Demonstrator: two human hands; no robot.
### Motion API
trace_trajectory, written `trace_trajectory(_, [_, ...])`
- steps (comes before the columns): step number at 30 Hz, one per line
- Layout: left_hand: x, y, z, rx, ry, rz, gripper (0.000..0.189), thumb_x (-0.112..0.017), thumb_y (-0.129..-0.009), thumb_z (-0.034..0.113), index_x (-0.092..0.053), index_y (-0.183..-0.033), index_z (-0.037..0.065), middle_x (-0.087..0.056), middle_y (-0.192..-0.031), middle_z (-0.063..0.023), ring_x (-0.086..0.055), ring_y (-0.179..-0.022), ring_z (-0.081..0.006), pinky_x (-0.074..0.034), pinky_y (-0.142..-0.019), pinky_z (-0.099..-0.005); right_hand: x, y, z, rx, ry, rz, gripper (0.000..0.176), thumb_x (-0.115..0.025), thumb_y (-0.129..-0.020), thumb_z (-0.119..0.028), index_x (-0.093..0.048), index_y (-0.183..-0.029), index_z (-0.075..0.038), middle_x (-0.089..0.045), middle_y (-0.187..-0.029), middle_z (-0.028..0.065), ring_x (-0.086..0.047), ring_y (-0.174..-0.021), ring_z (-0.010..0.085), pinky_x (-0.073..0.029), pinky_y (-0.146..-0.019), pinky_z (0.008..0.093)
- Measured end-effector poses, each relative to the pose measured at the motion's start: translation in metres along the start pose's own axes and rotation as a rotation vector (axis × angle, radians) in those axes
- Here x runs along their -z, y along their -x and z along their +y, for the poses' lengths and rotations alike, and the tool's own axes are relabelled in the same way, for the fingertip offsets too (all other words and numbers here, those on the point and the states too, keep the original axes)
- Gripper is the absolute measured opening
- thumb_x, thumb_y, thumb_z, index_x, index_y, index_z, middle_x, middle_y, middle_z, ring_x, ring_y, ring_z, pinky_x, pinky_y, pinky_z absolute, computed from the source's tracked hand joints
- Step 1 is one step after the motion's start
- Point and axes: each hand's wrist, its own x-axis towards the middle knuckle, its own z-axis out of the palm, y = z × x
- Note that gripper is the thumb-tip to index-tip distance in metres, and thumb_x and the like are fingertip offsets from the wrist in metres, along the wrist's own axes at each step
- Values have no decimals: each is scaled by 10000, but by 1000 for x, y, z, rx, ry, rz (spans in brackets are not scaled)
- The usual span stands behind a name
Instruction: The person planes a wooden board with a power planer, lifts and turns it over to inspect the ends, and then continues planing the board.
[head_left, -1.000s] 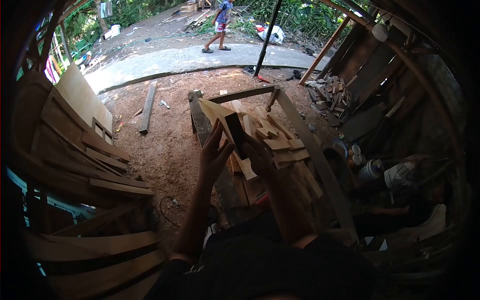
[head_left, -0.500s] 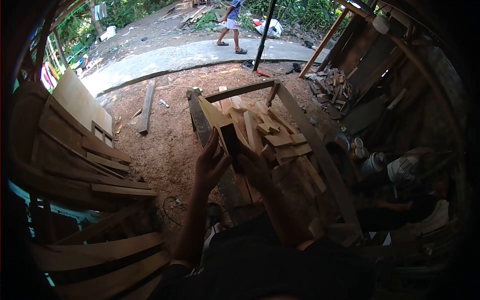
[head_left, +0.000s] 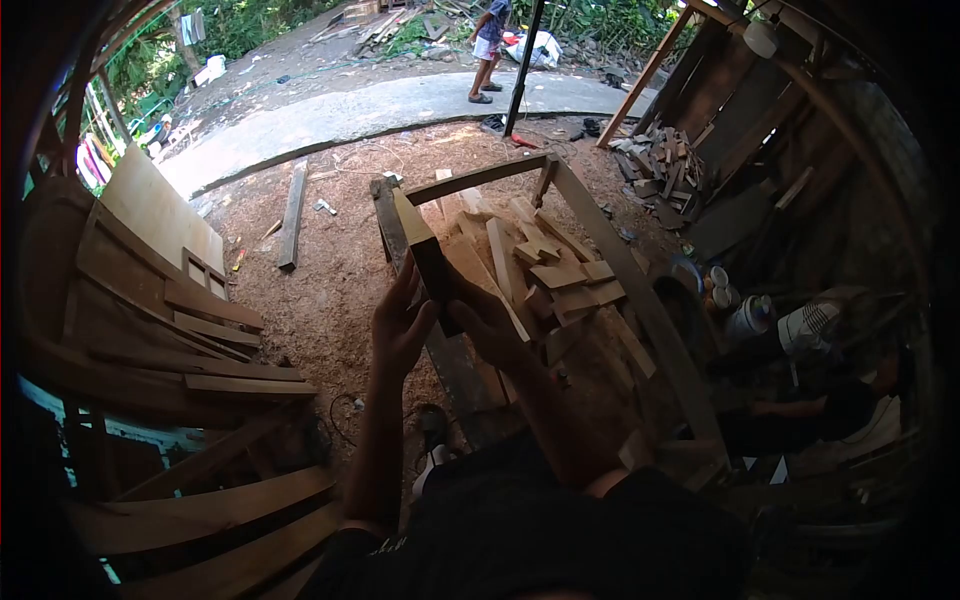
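A wooden board [head_left: 415, 222] points away from me over the workbench frame, its upper face pale and lit, its near face in dark shadow. My left hand [head_left: 402, 322] is pressed along the board's left side, fingers pointing forward and thumb toward the near face. On the other side, my right hand [head_left: 484, 322] closes round the board's near right part, with some fingers hidden in shadow. Below and to the right of my hands lie several loose wood offcuts [head_left: 562, 277] inside the frame.
The wooden workbench frame [head_left: 625, 265] surrounds the offcuts. Boards [head_left: 220, 300] lean at left, and a dark beam [head_left: 293, 218] lies on sawdust. Paint cans [head_left: 750, 318] and a seated person's arm [head_left: 790, 408] are at right. Another person [head_left: 488, 45] stands on the path.
The board has tilted, so its pale upper face and dark near face now show differently. Both hands have shifted slightly left. The person on the path has moved to the right.
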Motion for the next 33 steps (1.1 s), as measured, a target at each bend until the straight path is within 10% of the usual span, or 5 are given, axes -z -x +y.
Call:
trace_trajectory(21, [12,9,-2,-11,-52,-6,774,-723,-976,124,-318,-1621,-18,-364,-1664,-205,-344,-1543,-312,-466,-1163,-451,-9,3,5,96,70,-3,664,-606,-1052,-184,-333,-1640,-40,-549,-1539,193,-520,-1398,199,-435,-1140,367])
trace_trajectory(33, [24,15,-4,-60,-93,97,717,-723,-996,177,-384,-1580,-62,-521,-1541,-233,-505,-1439,-319,-458,-1150,-435,-17,-8,3,76,177,-9,727,-697,-1024,-329,-382,-1623,-64,-718,-1259,210,-694,-1136,196,-546,-977,357])
